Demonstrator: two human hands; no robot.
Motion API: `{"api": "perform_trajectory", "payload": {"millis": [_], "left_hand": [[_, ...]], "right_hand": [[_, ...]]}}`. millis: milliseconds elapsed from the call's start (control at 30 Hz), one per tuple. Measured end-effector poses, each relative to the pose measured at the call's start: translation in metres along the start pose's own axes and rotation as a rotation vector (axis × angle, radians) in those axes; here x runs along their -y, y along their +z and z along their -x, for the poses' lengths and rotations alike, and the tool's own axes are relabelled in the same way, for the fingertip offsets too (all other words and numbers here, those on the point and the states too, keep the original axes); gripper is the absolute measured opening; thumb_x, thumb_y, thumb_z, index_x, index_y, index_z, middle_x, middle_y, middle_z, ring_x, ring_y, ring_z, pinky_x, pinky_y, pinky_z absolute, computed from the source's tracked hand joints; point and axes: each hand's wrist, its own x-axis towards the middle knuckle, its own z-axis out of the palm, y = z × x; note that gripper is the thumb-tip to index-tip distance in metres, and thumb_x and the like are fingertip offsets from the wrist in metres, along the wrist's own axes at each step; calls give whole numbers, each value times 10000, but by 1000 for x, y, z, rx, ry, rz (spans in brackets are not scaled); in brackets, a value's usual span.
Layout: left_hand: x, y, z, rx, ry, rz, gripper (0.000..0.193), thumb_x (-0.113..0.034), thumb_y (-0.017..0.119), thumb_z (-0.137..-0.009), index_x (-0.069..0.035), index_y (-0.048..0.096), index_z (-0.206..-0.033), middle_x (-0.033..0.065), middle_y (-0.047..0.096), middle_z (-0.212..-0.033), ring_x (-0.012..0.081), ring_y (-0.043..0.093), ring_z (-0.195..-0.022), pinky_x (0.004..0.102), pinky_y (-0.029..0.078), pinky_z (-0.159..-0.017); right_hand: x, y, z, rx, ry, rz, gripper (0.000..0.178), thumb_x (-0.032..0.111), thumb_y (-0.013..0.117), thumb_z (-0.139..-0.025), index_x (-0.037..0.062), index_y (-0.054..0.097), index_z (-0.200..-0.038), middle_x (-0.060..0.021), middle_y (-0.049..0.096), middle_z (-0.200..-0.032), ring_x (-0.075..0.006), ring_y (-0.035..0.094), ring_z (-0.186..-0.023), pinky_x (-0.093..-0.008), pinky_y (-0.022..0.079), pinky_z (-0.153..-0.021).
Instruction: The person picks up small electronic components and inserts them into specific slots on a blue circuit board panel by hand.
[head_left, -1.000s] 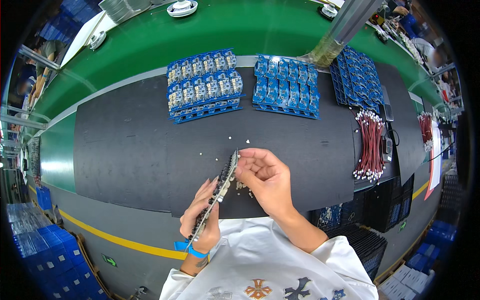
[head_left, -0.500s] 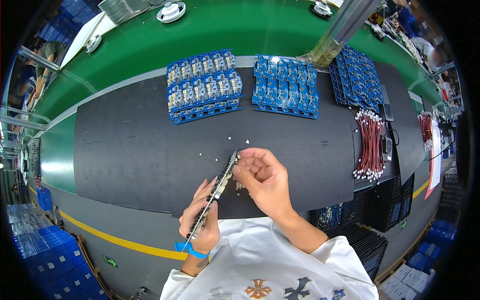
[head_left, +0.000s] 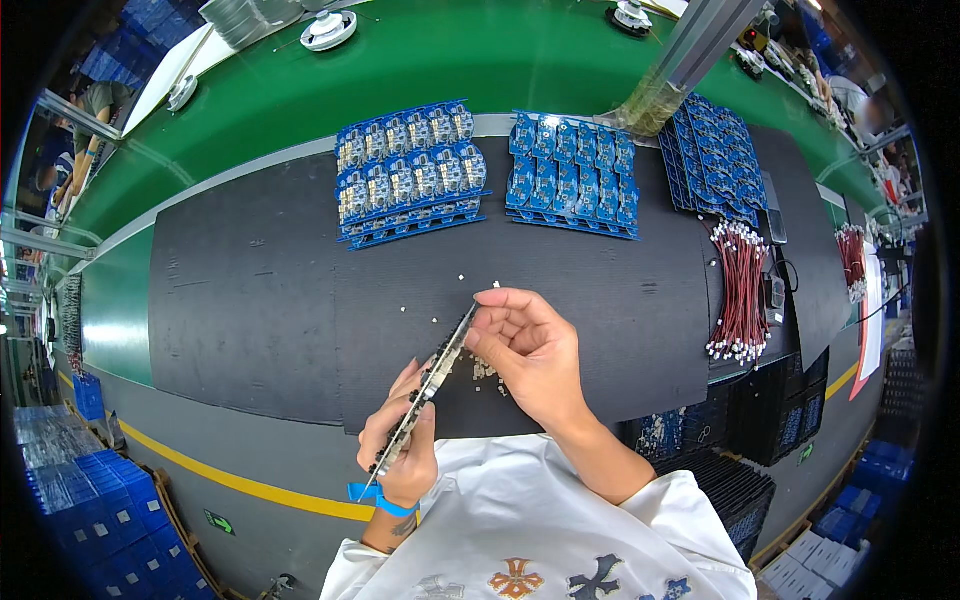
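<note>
Tilted steeply and seen almost edge-on, a circuit board panel (head_left: 425, 385) has black parts along one side and pale parts along the other. My left hand (head_left: 405, 445) grips its lower end, thumb on the pale side and fingers behind. At the panel's upper end is my right hand (head_left: 530, 345), closed, its fingers curled and thumb and fingertips touching the board there. Whether a small part is pinched in those fingertips is hidden. Below this hand, a small pile of white connectors (head_left: 484, 368) lies on the black mat (head_left: 250, 300), partly covered by the hand.
Stacked blue circuit board panels (head_left: 410, 185) lie at the mat's far side, beside a second stack (head_left: 572, 180) and a third (head_left: 715, 155) near a metal post (head_left: 690, 60). Red wire bundles (head_left: 740, 290) with white plugs lie at right. Black trays (head_left: 720, 495) stand below the table's edge.
My right fingertips have shifted slightly up to the panel's upper edge, and more of the connector pile shows beneath. The left hand keeps its grip almost unmoved.
</note>
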Motion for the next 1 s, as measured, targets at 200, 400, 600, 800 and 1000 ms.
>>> {"api": "perform_trajectory", "payload": {"millis": [200,400,600,800,1000], "left_hand": [[-4,2,-6,31,-15,-40,229,129,516,-755,7,477,-945,274,588,-981,373,566,-995,561,356,-911],[-4,5,-7,14,8,-94,260,145,520,-732,8,506,-952,260,590,-1000,352,563,-1013,559,349,-917],[-5,9,-10,11,54,-96,238,142,516,-734,9,513,-931,256,591,-1000,352,562,-1016,551,350,-921],[3,2,-11,97,169,-140,177,38,540,-810,53,497,-981,236,584,-992,357,534,-1029,479,369,-928],[-1,6,-12,30,140,-139,149,27,548,-808,42,513,-952,185,601,-888,355,565,-956,569,346,-929]], "right_hand": [[-1,-2,3,-31,-16,58,276,-67,600,-774,-29,511,-1033,-55,578,-832,-80,565,-767,-193,469,-688],[-1,-3,7,-16,-36,64,287,-67,601,-775,-35,499,-1041,-65,583,-856,-88,568,-781,-198,474,-694],[7,4,7,6,-27,-94,292,-60,601,-779,-36,482,-1044,-91,593,-890,-108,582,-813,-212,492,-704],[9,3,6,15,32,-109,262,-57,593,-787,-36,486,-1025,-76,590,-849,-94,580,-766,-207,493,-660],[13,3,7,12,56,-43,260,-65,583,-790,-35,490,-1031,-71,587,-849,-89,577,-771,-203,489,-669]]}}
